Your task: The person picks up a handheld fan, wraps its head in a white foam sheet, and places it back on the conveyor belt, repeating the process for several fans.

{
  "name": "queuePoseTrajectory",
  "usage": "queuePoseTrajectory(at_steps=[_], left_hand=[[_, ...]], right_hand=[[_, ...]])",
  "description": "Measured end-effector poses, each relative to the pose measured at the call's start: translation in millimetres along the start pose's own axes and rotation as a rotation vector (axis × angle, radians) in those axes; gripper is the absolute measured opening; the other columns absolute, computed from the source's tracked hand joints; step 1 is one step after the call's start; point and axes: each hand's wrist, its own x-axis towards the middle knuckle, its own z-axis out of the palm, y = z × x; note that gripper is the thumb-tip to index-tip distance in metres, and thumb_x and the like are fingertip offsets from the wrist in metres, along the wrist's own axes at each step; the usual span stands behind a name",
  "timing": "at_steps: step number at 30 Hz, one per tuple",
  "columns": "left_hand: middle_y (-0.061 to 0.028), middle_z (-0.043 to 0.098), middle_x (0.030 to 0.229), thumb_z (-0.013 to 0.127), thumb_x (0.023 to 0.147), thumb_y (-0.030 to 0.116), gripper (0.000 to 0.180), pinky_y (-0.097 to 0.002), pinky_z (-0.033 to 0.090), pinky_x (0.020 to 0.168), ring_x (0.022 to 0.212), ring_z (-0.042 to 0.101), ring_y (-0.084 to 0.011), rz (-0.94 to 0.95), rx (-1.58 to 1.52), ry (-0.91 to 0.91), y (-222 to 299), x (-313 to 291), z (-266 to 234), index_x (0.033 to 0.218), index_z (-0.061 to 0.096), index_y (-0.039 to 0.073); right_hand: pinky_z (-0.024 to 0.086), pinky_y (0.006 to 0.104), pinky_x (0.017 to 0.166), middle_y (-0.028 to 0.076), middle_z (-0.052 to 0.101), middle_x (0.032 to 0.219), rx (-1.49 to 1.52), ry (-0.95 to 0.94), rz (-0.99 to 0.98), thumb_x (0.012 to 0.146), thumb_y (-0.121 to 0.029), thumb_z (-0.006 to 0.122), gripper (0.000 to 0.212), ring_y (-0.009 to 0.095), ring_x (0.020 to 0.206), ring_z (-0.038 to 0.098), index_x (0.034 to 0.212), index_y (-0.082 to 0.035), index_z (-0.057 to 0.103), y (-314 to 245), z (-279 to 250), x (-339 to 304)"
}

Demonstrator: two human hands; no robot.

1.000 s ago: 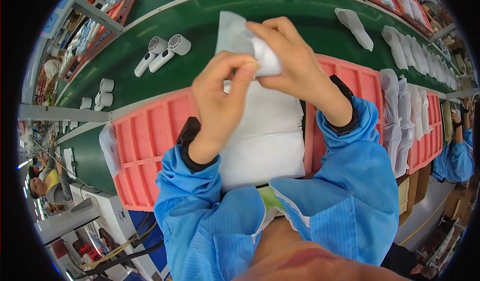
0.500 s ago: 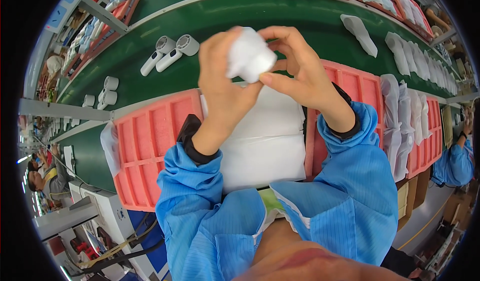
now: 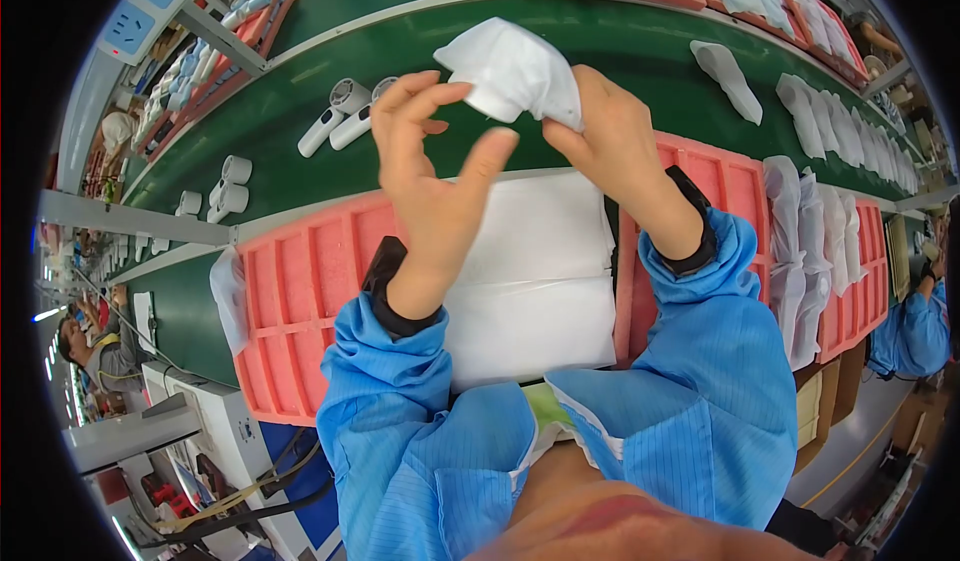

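Observation:
My right hand (image 3: 615,131) pinches the lower right side of a white bundle (image 3: 520,66), a thin soft wrapper around something bulky. It is held tilted above the green conveyor belt (image 3: 420,46). What is inside is covered by the wrapper; its shape resembles the wrapped pieces lying nearby. Just left of the bundle, my left hand (image 3: 430,171) is open, thumb and fingers spread, with its fingertips close to the wrapper's edge. Below both hands lies a stack of flat white wrappers (image 3: 530,326).
Pink compartment trays (image 3: 300,311) flank the stack; wrapped pieces (image 3: 800,251) fill part of the right one. Bare white handheld fans (image 3: 345,116) lie on the belt at left. A single wrapped piece (image 3: 728,81) and a row of others (image 3: 835,121) lie at right.
The fingers of my left hand have come off the bundle and spread. My right hand now holds it alone, turned and raised slightly, with the wrapper fanned out more.

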Motion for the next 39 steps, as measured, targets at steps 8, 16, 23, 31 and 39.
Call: queuePoseTrajectory(at_steps=[8,16,23,31,39], left_hand=[[-0.0116,0.052,0.118,0.077,0.075,0.01,0.019,-0.0309,0.043,0.082,0.104,0.052,-0.023,0.471,0.396,-0.043,4.6,0.7,-3.2,0.091,0.068,0.007],[-0.008,0.061,0.1,0.078,0.074,0.011,0.015,-0.0296,0.045,0.079,0.092,0.058,-0.0187,-0.207,-0.04,0.06,-38.9,15.7,-12.2,0.086,0.069,0.007],[-0.0079,0.06,0.089,0.078,0.071,0.016,0.019,-0.0341,0.048,0.065,0.078,0.062,-0.0224,-0.215,0.127,-0.605,-33.5,-50.7,48.8,0.084,0.066,0.008],[-0.0095,0.058,0.085,0.077,0.072,0.027,0.029,-0.0397,0.048,0.064,0.073,0.061,-0.0277,0.007,0.367,-0.883,-55.0,-100.2,63.3,0.084,0.06,0.007],[-0.0123,0.06,0.085,0.076,0.069,0.023,0.026,-0.0398,0.049,0.068,0.08,0.061,-0.0314,0.02,0.405,-0.821,-65.7,-114.7,73.1,0.087,0.063,0.008]], right_hand=[[0.049,0.0343,0.066,0.014,0.064,0.086,0.097,-0.052,0.083,0.074,-0.012,0.069,0.033,0.029,0.081,0.063,0.102,0.0,0.058,-10.1,4.5,-4.7],[0.048,0.0297,0.072,0.006,0.064,0.09,0.689,-0.478,0.398,0.083,-0.02,0.07,0.034,0.014,0.084,0.059,0.109,-0.001,0.059,41.2,-17.3,3.4],[0.05,0.0438,0.084,0.022,0.065,0.104,-0.422,-0.18,0.622,0.077,-0.023,0.068,0.046,0.038,0.097,0.063,0.115,-0.002,0.053,194.2,7.7,1.2],[0.047,0.0408,0.092,0.016,0.06,0.122,-0.299,-0.158,0.279,0.078,-0.025,0.07,0.062,0.034,0.111,0.058,0.132,-0.004,0.047,101.8,29.4,17.1],[0.045,0.0363,0.098,0.019,0.056,0.128,0.12,-0.477,0.289,0.061,-0.03,0.083,0.093,0.03,0.116,0.056,0.136,0.005,0.039,80.4,185.9,100.6]])
